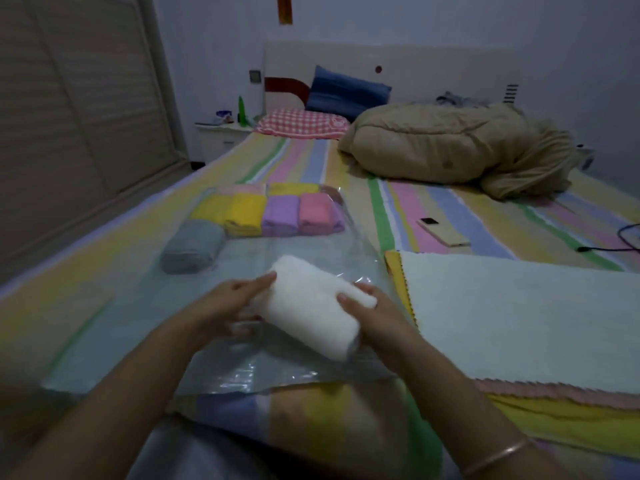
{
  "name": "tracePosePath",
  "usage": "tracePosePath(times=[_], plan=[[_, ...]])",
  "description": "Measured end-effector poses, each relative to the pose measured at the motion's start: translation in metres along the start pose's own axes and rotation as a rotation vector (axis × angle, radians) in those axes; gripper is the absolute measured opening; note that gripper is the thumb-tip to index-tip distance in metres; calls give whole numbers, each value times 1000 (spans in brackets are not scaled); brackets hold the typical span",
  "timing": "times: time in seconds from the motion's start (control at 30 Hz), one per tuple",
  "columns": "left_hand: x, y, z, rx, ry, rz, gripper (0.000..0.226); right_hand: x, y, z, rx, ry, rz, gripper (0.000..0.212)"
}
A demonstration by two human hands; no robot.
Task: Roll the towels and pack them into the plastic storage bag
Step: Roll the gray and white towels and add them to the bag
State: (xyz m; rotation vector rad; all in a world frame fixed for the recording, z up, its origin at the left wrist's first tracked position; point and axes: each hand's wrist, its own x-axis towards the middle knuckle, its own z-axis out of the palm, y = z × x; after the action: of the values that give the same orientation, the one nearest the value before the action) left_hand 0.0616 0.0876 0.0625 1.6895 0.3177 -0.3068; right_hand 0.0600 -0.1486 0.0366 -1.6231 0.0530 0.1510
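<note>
Flat towel stack cut off right

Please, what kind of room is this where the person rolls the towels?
Most likely a home bedroom. The work is done on a bed with a striped sheet; pillows lie against a headboard, a rumpled tan quilt is on the bed, and a small nightstand stands beside it.

Rolled white towel (fluffy) at clear bag mouth
</note>
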Motion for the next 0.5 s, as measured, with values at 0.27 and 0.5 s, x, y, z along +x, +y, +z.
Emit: tracePosePath(times=[0.27,0.5], plan=[[28,-40,21,-64,200,-6,81,6,12,28,-1133,212,-580,36],[30,-45,21,302,306,128,64,20,-8,57,-1438,-200,-99,114]])
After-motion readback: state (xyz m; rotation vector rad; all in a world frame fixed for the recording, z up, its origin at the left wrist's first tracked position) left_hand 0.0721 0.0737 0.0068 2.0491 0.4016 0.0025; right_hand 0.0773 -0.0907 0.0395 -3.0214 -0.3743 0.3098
